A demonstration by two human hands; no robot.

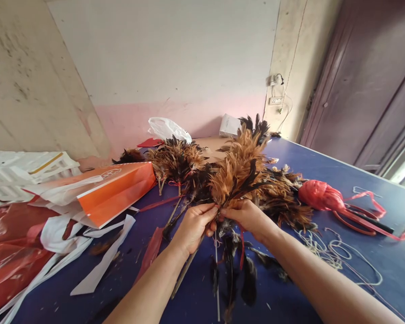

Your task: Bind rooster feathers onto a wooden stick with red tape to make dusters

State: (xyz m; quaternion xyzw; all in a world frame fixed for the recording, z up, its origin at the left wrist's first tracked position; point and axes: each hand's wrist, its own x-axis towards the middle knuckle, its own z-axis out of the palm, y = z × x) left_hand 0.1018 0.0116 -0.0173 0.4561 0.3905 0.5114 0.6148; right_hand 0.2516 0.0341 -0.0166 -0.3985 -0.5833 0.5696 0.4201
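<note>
My left hand [193,224] and my right hand [248,217] meet at the middle of a blue table [330,180]. Both are closed on the base of a bunch of brown and black feathers [238,173] that fans up and away from me. A thin stick [185,267] runs from under my left hand toward me. A red string [242,245] hangs below my right hand. Loose dark feathers [248,281] lie on the table under my wrists.
More feather bundles [177,162] lie behind. An orange and white paper bag [111,191], white strips and red plastic [10,252] crowd the left. A red plastic bundle [322,195] and pale cord [327,249] lie to the right. White bags [168,129] sit by the wall.
</note>
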